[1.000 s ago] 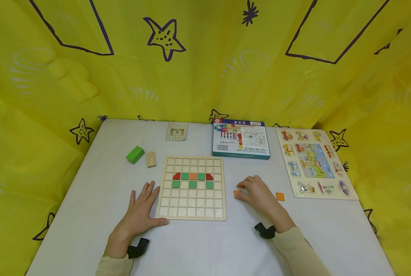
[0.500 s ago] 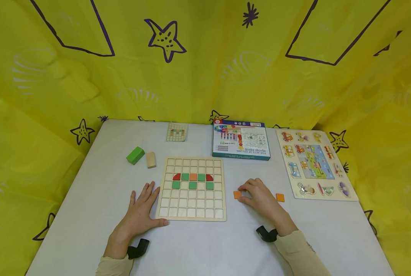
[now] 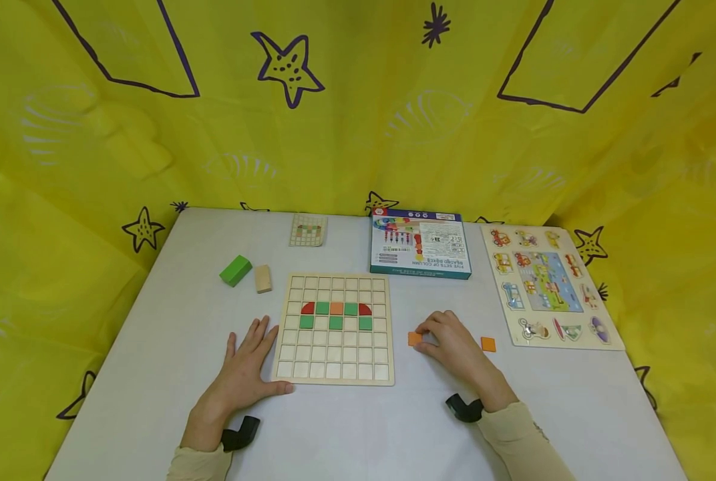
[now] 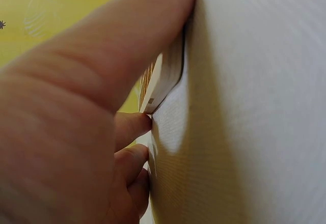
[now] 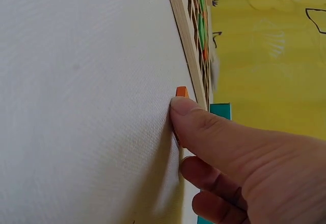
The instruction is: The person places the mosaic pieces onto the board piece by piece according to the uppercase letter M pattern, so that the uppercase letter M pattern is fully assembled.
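A wooden grid board (image 3: 334,361) lies in the middle of the table, with red, green and orange tiles set in its upper rows. My left hand (image 3: 240,374) rests at the board's left side, fingers spread, the thumb along its lower left corner. To the right of the board, my right hand (image 3: 454,347) pinches an orange square tile (image 3: 415,339) between thumb and fingers, low at the table surface. In the right wrist view the thumb covers much of the tile (image 5: 182,91). A second orange tile (image 3: 488,344) lies to the right of this hand.
A green block (image 3: 235,270) and a plain wooden block (image 3: 263,278) lie left of the board. Behind it are a small pattern card (image 3: 308,230) and a flat box (image 3: 420,244). At the right lies a picture puzzle board (image 3: 553,287).
My right fingers have shifted slightly on the orange tile, and the tile has turned a little in place. The left hand and the board have not moved.
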A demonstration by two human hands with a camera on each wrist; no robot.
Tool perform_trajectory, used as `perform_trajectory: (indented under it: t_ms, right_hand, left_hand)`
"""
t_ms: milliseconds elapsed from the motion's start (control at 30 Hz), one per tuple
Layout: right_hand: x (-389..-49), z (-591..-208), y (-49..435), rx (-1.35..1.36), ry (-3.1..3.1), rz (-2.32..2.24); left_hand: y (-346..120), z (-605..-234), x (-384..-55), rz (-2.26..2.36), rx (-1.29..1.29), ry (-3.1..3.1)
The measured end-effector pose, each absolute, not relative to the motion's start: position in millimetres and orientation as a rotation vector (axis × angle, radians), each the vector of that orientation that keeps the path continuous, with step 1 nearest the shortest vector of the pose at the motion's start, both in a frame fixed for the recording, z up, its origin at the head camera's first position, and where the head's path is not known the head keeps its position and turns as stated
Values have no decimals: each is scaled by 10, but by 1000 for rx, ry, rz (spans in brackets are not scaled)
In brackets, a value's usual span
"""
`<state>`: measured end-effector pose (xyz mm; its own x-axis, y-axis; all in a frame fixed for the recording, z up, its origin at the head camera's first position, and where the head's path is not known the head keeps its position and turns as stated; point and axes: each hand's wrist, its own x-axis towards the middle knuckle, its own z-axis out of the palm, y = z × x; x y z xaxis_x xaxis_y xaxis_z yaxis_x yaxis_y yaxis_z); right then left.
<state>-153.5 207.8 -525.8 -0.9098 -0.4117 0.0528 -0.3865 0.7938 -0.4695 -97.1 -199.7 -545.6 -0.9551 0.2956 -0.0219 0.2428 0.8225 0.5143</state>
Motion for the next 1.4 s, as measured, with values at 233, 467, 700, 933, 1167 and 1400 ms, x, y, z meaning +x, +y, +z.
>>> perform_trajectory:
  t_ms: [233, 467, 700, 933, 1167, 1400]
  right_hand:
    - [-1537, -5267, 2054, -598, 2945, -760]
    - [-1553, -5256, 2024, -528, 2924, -784]
    - [-1548, -5231, 1984, -485, 2915, -823]
    - [-1566, -5198, 1943, -482, 2911, -843]
    - [-1619, -5171, 1852, -574, 2926, -855]
    - [-1659, -5122, 1660, -579, 2903, -856]
  left_hand:
    - [-2001, -5469, -974, 801, 433, 2904]
    - [-1996, -5466, -971, 802, 432, 2906]
    - [-1997, -5465, -975, 798, 432, 2903]
    - [-1996, -5462, -976, 797, 435, 2905]
    - [-1996, -5462, -975, 794, 437, 2907]
    - [-1997, -5464, -974, 794, 435, 2906]
